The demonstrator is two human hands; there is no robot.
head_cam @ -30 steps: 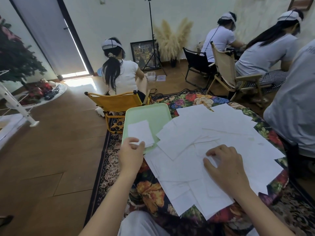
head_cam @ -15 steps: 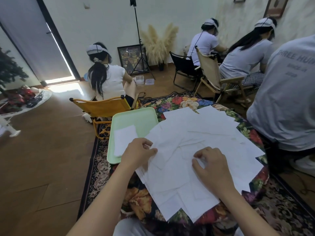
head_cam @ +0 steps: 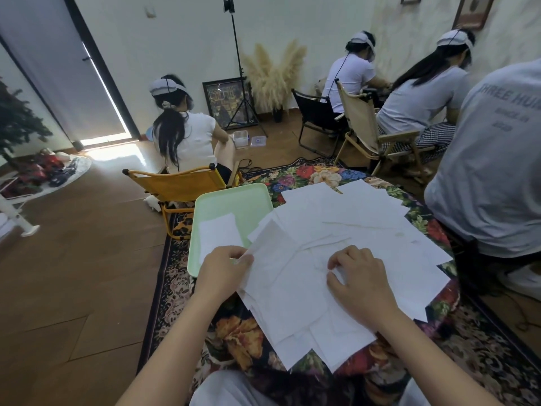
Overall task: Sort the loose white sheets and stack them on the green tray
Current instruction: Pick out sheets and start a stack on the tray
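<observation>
Sheets — plain white, overlapping loosely.

Bare pale-green plastic tray floor lies open beyond its small white sheet; a raised loose white paper sheet overhangs the tray's right rim.

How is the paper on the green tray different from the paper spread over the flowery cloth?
The stack on the tray is small and squared up; the loose sheets fan out, overlapping at many angles. The stack lies untouched on the green tray, while the left hand pinches a loose sheet's edge and the right hand rests on others. Both are plain white.
</observation>
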